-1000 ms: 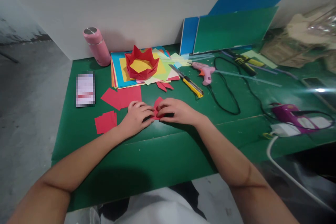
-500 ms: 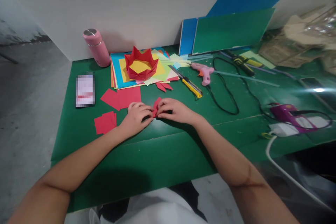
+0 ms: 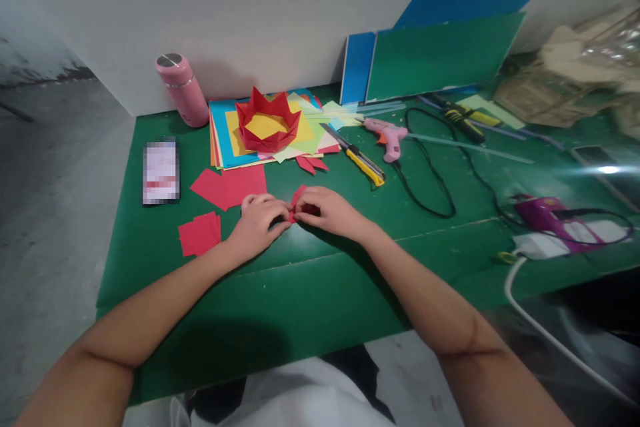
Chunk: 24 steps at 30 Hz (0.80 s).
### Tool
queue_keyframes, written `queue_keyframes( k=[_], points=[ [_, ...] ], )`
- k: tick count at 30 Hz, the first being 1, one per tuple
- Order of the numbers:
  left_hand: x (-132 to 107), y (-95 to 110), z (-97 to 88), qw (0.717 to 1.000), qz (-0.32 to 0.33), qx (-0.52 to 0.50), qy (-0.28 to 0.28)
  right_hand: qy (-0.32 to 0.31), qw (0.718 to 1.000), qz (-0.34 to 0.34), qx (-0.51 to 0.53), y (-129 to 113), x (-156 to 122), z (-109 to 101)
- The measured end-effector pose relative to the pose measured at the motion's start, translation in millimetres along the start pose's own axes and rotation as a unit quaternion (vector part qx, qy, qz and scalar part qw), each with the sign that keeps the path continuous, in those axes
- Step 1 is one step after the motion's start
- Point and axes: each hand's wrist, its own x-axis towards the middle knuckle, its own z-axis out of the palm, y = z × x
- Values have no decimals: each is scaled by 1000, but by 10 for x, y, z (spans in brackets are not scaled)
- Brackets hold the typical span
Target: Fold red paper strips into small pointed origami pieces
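Between my fingertips is a small piece of folded red paper (image 3: pixel 299 194), pressed close to the green table (image 3: pixel 320 293). My left hand (image 3: pixel 261 223) pinches its left side, and my right hand (image 3: pixel 327 212) pinches it from the right. Fingers cover most of the piece, so its exact shape is hidden. Left of my left hand lie larger red paper sheets (image 3: pixel 244 184) and a small stack of red squares (image 3: pixel 200 235). Just beyond my hands are several folded red pointed pieces (image 3: pixel 311 164).
A red folded-paper ring (image 3: pixel 270 145) sits on stacked coloured paper (image 3: pixel 220 140). Behind my right hand lie a yellow utility knife (image 3: pixel 365 168) and a pink glue gun (image 3: pixel 390 137) with a black cord. A pink bottle (image 3: pixel 185 93) and a phone (image 3: pixel 161 172) are at left, a power strip (image 3: pixel 555 220) at right.
My fingers have shifted slightly on the red paper, and more red shows beneath my right fingers. The rest of the table is unchanged apart from a slight camera shift.
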Motion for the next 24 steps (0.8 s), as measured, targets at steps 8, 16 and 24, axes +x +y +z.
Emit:
queue_keyframes(
  k=[8, 16, 24],
  points=[
    [-29, -9, -13, 997, 51, 51, -7, 12, 1000, 9, -19, -6, 6, 31],
    [-66, -18, -107, 993, 94, 56, -44, 18, 1000, 1, -13, -2, -8, 31],
    [-63, 11, -153, 993, 90, 39, -59, 17, 1000, 3, -10, 3, -5, 26]
  ],
)
